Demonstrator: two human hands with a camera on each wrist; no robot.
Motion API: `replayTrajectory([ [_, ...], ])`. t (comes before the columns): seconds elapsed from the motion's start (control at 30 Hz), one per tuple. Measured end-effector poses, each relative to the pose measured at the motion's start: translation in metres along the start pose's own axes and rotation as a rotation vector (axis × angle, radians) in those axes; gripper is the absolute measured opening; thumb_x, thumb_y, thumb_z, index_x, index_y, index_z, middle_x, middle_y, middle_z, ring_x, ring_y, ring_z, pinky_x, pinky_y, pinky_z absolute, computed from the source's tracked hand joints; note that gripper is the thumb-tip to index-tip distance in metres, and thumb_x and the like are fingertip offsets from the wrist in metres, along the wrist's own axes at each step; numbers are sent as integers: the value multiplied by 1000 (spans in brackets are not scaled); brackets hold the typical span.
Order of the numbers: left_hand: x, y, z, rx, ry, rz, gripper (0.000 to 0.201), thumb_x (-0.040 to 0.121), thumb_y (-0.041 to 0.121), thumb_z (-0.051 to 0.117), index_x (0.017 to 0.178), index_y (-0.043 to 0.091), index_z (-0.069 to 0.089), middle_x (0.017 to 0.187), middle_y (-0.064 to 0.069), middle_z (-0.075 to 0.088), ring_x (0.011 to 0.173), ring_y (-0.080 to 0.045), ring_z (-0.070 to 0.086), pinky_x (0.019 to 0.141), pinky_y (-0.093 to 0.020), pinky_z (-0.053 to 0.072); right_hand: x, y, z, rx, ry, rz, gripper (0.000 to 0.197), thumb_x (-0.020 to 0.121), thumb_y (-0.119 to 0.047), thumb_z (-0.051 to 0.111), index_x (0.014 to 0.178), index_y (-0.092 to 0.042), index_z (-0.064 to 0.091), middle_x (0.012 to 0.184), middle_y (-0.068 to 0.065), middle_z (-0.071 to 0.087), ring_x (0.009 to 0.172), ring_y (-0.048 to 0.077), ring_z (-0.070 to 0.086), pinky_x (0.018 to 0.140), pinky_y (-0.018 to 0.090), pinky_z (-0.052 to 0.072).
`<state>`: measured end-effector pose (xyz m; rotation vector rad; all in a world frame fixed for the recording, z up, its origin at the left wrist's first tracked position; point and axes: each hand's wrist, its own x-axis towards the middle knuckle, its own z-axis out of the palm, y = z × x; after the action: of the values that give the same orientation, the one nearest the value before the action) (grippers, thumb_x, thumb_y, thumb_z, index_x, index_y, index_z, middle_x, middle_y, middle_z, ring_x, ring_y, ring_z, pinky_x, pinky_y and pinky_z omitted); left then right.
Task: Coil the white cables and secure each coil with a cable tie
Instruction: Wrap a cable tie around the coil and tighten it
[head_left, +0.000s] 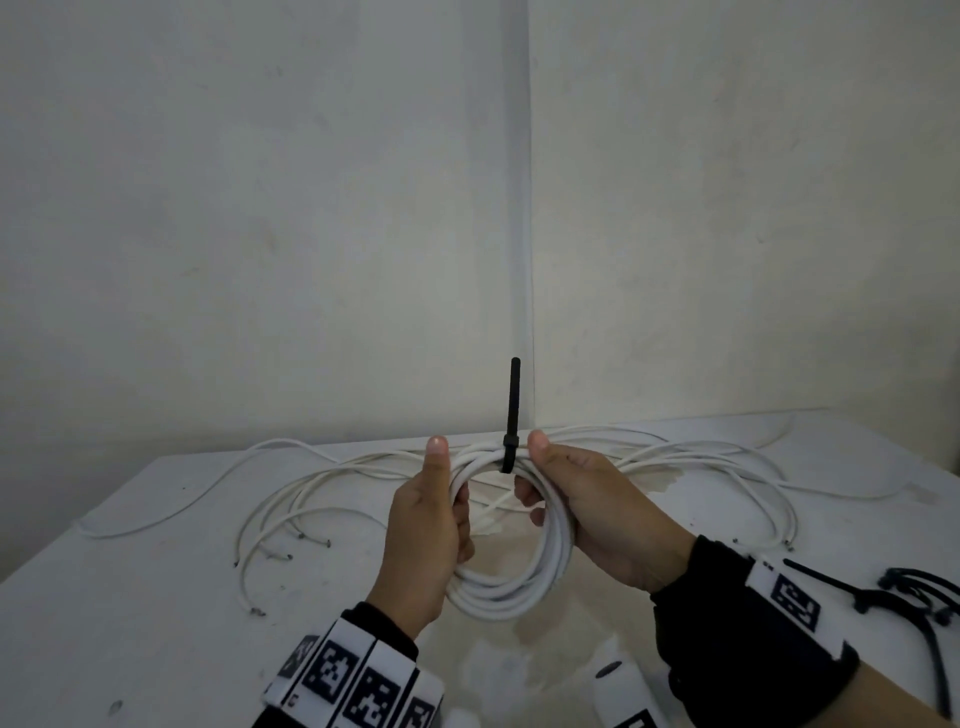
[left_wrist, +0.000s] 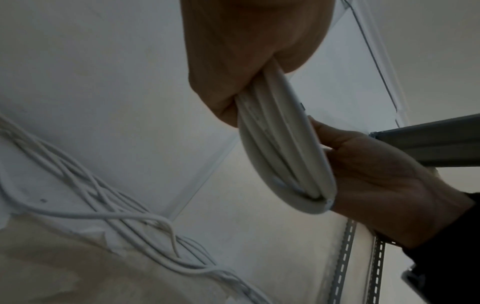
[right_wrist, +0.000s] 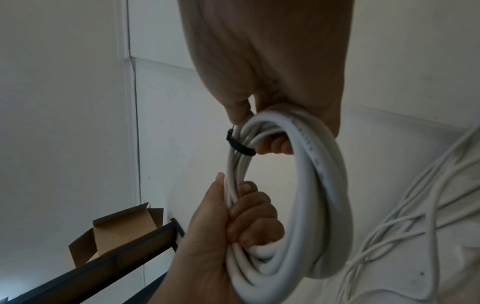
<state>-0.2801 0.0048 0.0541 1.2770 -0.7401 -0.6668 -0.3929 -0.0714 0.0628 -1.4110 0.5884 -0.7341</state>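
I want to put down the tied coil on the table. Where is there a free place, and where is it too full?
Bare table lies near-left, between the left hand and the loose cable ends. The far middle is crowded with loose white cables; the near-right edge holds spare black cable ties. The coil with its tie fits best near-left.

Your right hand hides part of the white coil. The black ties run off the picture's right edge. You can't read the tiny print on the coil.
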Motion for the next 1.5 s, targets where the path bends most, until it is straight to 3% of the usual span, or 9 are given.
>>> replayTrajectory([
  [0.1, 1, 0, 0, -2, 8, 11, 50, 94, 46, 33, 57, 13, 37, 41, 6, 24, 35, -7, 17, 34, -17, 19, -1, -2, 1, 81, -26, 117, 42, 89, -47, 47, 89, -9, 64, 77, 7, 61, 70, 16, 59, 67, 27, 51],
  [0.17, 2, 1, 0, 9, 24, 11, 49, 94, 46, 33, 57, 14, 36, 41, 6, 24, 35, -7, 18, 34, -17, 19, -3, -3, 3, 104, -49, 166, 50, 88, -51, 45, 91, -4, 62, 65, 6, 57, 58, 18, 56, 62, 29, 49],
  [0.3, 5, -1, -3, 105, 74, 68, 53, 96, 45, 31, 53, 13, 34, 38, 5, 26, 32, -8, 21, 33, -17, 23, -1, -3, 7, 113, -50, 116, 47, 91, -48, 42, 87, -4, 55, 51, -3, 35, 46, 11, 34, 54, 25, 37],
  [0.57, 6, -4, -9, 218, 94, 151, 52, 96, 43, 28, 55, 11, 35, 46, -2, 29, 33, -6, 26, 34, -16, 26, 0, 2, 15, 101, -33, 61, 41, 93, -43, 41, 80, -6, 53, 50, -4, 32, 42, 8, 32, 51, 23, 37],
  [0.77, 5, 4, -22, -50, -114, -37, 54, 98, 41, 27, 68, 4, 53, 42, 0, 41, 37, -13, 42, 44, -24, 41, 3, -10, 11, 76, -49, 63, 44, 91, -45, 43, 83, -6, 60, 50, -5, 31, 44, 8, 29, 47, 21, 33],
  [0.87, 3, 4, -24, -58, -88, -37, 56, 98, 41, 26, 71, 4, 60, 47, -2, 51, 41, -14, 52, 43, -23, 47, 4, -9, 12, 126, -42, 77, 46, 90, -48, 44, 81, -5, 59, 50, -5, 31, 43, 8, 27, 44, 19, 31],
  [1.2, 1, -1, -8, 83, 143, 100, 63, 94, 52, 16, 58, 7, 42, 35, 3, 32, 29, -11, 28, 34, -19, 29, 0, -1, 27, 89, 34, 10, 44, 90, -50, 41, 75, -9, 47, 49, -5, 24, 43, 8, 19, 41, 18, 21],
  [1.37, 4, -3, -14, 111, 116, 110, 61, 95, 49, 20, 59, 7, 44, 36, 4, 33, 30, -10, 30, 34, -18, 31, 2, 3, 27, 74, 26, 0, 44, 91, -49, 39, 76, -9, 50, 50, -6, 24, 43, 7, 21, 42, 19, 23],
  [1.5, 4, -5, -29, 85, -21, 49, 55, 97, 42, 25, 71, 4, 54, 42, 0, 43, 35, -12, 43, 44, -26, 45, 5, 6, 26, 94, 21, 7, 44, 92, -48, 40, 76, -9, 52, 52, -4, 24, 43, 7, 21, 42, 19, 24],
])
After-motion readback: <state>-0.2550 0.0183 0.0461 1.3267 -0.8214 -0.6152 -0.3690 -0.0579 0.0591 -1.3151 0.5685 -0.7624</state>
